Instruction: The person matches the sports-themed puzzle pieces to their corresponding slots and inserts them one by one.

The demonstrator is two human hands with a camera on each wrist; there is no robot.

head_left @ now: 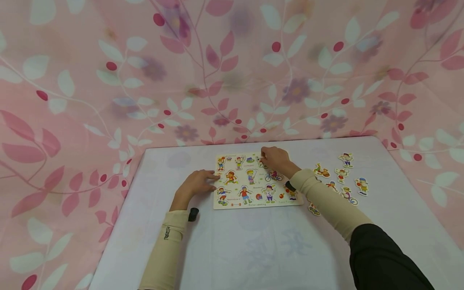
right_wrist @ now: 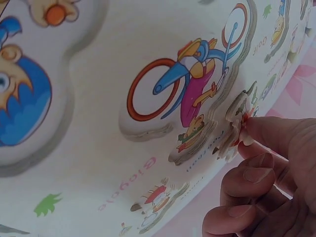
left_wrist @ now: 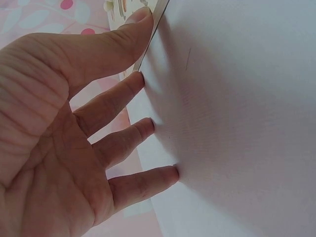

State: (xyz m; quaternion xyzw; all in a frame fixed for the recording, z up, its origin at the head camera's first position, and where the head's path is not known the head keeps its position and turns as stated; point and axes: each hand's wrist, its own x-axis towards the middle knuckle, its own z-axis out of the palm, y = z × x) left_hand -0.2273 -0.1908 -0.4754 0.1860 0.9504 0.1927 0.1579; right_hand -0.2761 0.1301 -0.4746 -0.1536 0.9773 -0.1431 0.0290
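A cream puzzle board (head_left: 279,203) printed with sports figures lies on the table. My left hand (head_left: 197,183) rests at its left edge. In the left wrist view the thumb (left_wrist: 140,24) lies over the board's rim, while the other fingers reach loosely down with their tips at the white cloth. Over the board's upper right part, my right hand (head_left: 278,159) pinches a small wooden puzzle piece (right_wrist: 234,126) between thumb and index finger, tilted close over the board. The remaining right fingers are curled. Beside that piece is a cyclist figure (right_wrist: 192,94) on the board.
Several loose puzzle pieces lie right of the board, among them a figure in a cap (head_left: 346,160), a cyclist piece (head_left: 349,196) and a far-right figure (head_left: 361,186). Another piece (head_left: 313,208) lies near my right sleeve. A pink floral curtain (head_left: 232,80) hangs behind the table (head_left: 232,249).
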